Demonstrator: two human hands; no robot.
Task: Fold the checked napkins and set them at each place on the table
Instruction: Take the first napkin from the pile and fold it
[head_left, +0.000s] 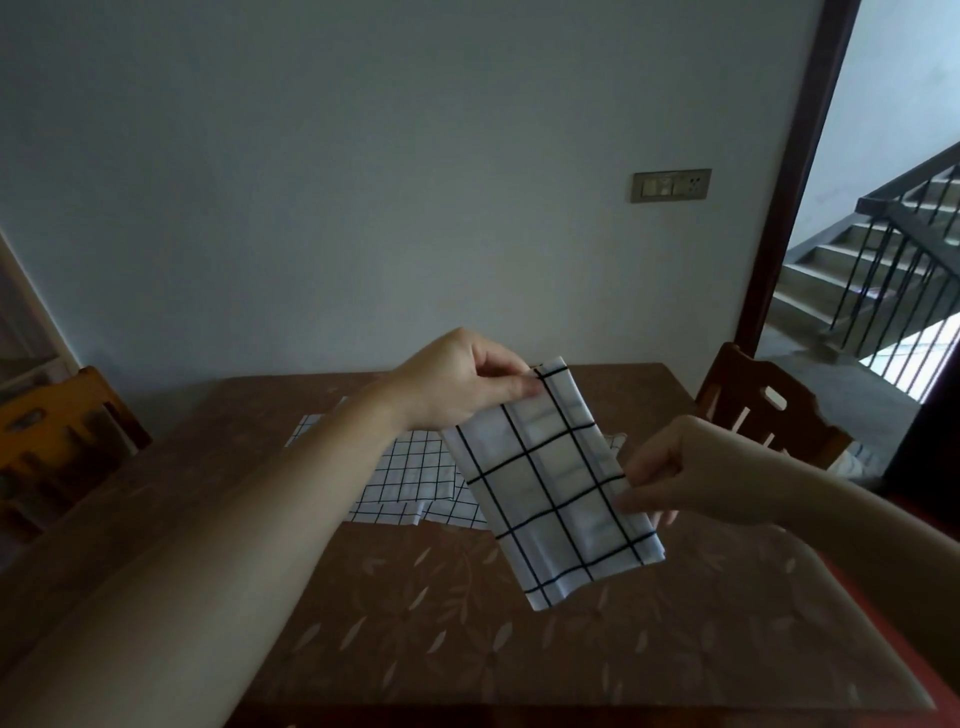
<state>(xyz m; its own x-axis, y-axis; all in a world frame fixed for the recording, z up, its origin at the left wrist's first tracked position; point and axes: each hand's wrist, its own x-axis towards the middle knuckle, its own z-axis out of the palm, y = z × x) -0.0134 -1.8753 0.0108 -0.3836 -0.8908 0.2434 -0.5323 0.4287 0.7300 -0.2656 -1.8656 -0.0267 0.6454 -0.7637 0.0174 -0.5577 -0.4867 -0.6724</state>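
Observation:
A folded white napkin with black checks (550, 483) hangs in the air above the table, tilted from upper left to lower right. My left hand (457, 379) pinches its top corner between thumb and fingers. My right hand (680, 473) pinches its right edge about halfway down. Behind it, several more checked napkins (410, 478) lie spread flat in a loose pile near the middle of the brown table (623, 649).
The table wears a brown cloth with a pale leaf pattern. A wooden chair (57, 421) stands at the left side and another wooden chair (763, 405) at the far right corner. A doorway on the right opens to a staircase (883, 260).

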